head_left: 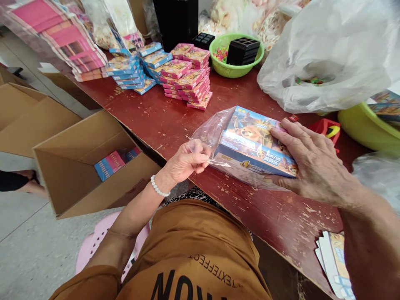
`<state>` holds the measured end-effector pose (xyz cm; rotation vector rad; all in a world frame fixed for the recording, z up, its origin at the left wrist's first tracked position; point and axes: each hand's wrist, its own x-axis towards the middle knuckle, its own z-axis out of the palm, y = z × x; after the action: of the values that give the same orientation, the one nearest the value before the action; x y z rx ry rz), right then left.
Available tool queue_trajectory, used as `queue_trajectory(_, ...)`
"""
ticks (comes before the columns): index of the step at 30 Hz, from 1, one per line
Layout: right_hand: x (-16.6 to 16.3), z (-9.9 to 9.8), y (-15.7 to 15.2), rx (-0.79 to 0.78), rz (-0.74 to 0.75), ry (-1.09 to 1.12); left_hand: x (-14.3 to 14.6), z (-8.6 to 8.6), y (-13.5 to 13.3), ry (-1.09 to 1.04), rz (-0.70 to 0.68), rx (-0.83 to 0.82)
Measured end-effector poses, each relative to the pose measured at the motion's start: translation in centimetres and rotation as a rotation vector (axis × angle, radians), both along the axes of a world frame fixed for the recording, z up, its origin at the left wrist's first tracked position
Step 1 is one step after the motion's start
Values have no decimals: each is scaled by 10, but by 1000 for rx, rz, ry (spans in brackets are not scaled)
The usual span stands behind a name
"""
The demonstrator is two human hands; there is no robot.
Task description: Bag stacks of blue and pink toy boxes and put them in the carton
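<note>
On the red table in front of me, a blue printed box with a dog picture lies inside a clear plastic bag. The bag's open end points left, toward my left hand, whose fingers pinch its edge. A white bead bracelet circles that wrist. My right hand grips the box's right end through the bag, fingers over the top and thumb along the near side. Part of the box's right end is hidden under that hand.
Stacks of pink boxes and blue boxes stand at the back. A green basket holds black trays. At right are a large plastic bag and a green basin. An open carton stands left; flat printed cards lie near the edge.
</note>
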<state>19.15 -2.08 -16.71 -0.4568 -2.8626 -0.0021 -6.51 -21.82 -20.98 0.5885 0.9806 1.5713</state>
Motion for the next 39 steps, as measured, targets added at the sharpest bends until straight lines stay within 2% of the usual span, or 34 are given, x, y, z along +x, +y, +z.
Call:
queue_trajectory(4, 1, -2, 2, -7, -6, -2, -3, -3, -1, 4, 8, 50)
queue_trajectory(12, 1, 0, 2, 3, 6, -7, -6, -3, -5, -46, -38, -12)
queue_trajectory(18, 0, 2, 1, 4, 10, -6, -5, -3, -2, -17, -98, 8)
queue_trajectory(24, -1, 3, -1, -7, 19, 1, -4, -1, -2, 11, -63, 35)
queue_trajectory(30, 1, 1, 3, -7, 31, 10, -9, 0, -10, 62, -35, -17)
queue_trajectory(39, 0, 1, 3, 8, 37, -7, -11, -8, -9, 57, 12, 76)
